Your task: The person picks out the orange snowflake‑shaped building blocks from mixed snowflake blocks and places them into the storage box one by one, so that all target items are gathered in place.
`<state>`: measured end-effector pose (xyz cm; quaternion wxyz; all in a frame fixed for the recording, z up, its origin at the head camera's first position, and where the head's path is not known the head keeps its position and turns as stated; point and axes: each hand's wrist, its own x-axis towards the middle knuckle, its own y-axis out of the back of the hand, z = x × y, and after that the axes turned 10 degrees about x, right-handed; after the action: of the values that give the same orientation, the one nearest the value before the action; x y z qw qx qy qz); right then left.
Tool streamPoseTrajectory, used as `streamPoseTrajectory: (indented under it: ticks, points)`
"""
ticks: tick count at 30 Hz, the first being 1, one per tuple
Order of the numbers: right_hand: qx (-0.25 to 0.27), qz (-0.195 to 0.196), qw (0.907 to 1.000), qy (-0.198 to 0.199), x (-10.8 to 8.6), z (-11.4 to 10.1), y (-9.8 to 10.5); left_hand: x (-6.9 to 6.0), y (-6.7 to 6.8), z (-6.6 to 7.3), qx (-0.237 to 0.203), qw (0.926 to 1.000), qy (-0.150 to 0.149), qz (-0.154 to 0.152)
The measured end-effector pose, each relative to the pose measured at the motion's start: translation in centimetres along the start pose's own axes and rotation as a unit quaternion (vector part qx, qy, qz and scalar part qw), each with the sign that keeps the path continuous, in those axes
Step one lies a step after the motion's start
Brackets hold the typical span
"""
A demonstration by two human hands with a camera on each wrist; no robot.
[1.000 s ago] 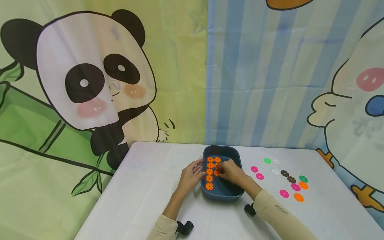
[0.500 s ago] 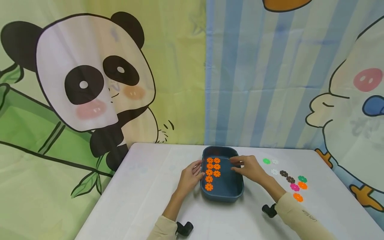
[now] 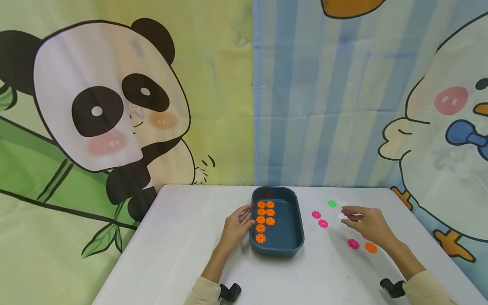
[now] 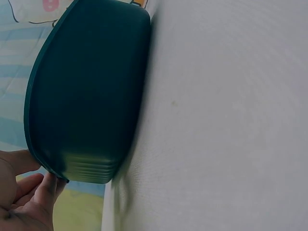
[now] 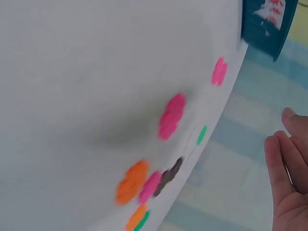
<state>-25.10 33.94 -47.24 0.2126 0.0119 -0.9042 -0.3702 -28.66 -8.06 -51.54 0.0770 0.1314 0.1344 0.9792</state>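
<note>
My left hand [image 3: 235, 224] touches the left rim of a dark blue plastic bin [image 3: 287, 224], its thumb and fingertips against the edge. In the bin, flower-shaped orange discs [image 3: 260, 228] lie flat in two columns on the left side; the left column is longer. My right hand [image 3: 371, 222] hovers over loose discs right of the bin, thumb apart from the fingers, holding nothing. Just by its fingertips are white discs [image 3: 340, 216], partly covered, and a light green disc [image 3: 332, 203]. Brown discs [image 5: 168, 176] beneath it show only in the right wrist view.
Pink discs [image 3: 316, 214] lie between the bin and my right hand. Nearer the front are another pink disc [image 3: 353, 243] and a loose orange disc [image 3: 371, 248]. The white table [image 3: 183, 237] ends at a printed curtain [image 3: 282, 106] behind.
My right hand has left the orange discs in the bin and moved right, over the loose discs. My left hand stays at the rim. The head view has shifted slightly.
</note>
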Motion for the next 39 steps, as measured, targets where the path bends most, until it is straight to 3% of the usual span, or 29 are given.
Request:
streamPoseTrajectory:
  ticks: [8,13,17,22,31,39]
  points:
    - [0.000,-0.012,0.9979,-0.064,-3.4,3.0,2.5,-1.1,0.7,2.7,-0.005,0.9999,-0.009,-0.011]
    - [0.062,-0.057,0.9861,-0.143,-5.0,5.0,3.3,-1.3,0.8,3.4,-0.003,0.9998,-0.019,-0.008]
    - [0.115,-0.071,0.9751,-0.176,-6.0,6.4,3.6,-0.8,0.6,2.0,-0.004,0.9998,-0.016,-0.014]
    - [0.117,-0.063,0.9710,-0.199,-6.6,7.3,3.3,0.0,0.2,-0.3,-0.003,0.9999,-0.014,-0.007]
    - [0.082,-0.066,0.9651,-0.240,-7.0,7.9,2.8,0.1,0.2,-0.3,0.010,0.9999,-0.007,0.002]
    - [0.059,-0.073,0.9691,-0.228,-7.1,8.0,2.8,0.1,0.1,-0.4,0.008,0.9999,-0.007,0.000]
